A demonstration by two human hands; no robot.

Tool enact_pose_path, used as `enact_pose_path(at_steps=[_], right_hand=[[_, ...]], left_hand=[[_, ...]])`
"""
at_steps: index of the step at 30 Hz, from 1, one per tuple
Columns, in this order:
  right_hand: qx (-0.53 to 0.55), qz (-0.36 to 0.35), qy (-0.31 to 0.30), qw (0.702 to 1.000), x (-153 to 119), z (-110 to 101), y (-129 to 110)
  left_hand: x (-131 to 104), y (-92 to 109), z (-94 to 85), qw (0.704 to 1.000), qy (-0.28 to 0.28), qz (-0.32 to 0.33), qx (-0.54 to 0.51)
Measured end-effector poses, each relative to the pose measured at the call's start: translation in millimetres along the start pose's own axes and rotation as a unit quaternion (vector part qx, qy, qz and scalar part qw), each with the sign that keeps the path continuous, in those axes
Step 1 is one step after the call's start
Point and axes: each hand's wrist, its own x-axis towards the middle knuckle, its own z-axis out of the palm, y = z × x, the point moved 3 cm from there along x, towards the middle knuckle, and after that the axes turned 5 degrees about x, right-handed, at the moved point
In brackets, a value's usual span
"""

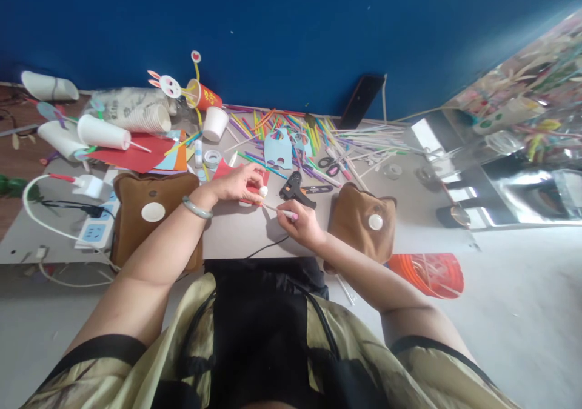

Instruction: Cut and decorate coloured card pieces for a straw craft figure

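Near the table's middle, my left hand (242, 185) pinches something small, with a little white round piece (263, 191) at its fingertips. Red paper (222, 169) lies beneath and beside that hand. My right hand (302, 222) is closed on a white pen-like tool (289, 214) with a pink end; its thin tip points at the left fingertips. Just beyond the right hand rests a black glue gun (293, 188), beside a dark cutter (318, 189). What exactly the left fingers hold is too small to tell.
Brown cushions (157, 206) flank the arms, one on each side. Colourful sticks (273, 124), paper cups (215, 123) and scissors (328, 165) cover the back. A power strip (95, 227) lies left; an orange bucket (427, 272) stands at the right front.
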Motion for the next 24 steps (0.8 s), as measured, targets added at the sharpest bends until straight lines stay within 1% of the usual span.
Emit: enact_pose_path(at_steps=[3,6,8,10,14,18,24], right_hand=[[-0.018,-0.049,0.031,0.998,-5,-5,-2],[-0.024,-0.098,0.043,0.994,-9,-8,-4],[-0.026,-0.108,0.031,0.993,-9,-6,-2],[-0.036,-0.102,0.006,0.994,-9,-4,0],[-0.070,-0.097,-0.038,0.992,-8,2,3],[-0.087,-0.119,-0.069,0.987,-8,6,1],[-0.101,-0.141,-0.080,0.982,-8,9,2]], left_hand=[[2,-2,0.3,1.000,0.010,0.004,-0.001],[3,-4,-0.5,0.999,0.026,0.011,-0.037],[4,-4,-2.1,0.997,0.031,0.024,-0.061],[3,-2,-4.6,0.997,0.032,0.028,-0.062],[1,0,-11.1,0.998,0.046,0.006,-0.035],[-1,2,-13.5,0.999,0.042,-0.004,-0.002],[0,-2,-14.7,0.997,0.066,-0.016,0.048]])
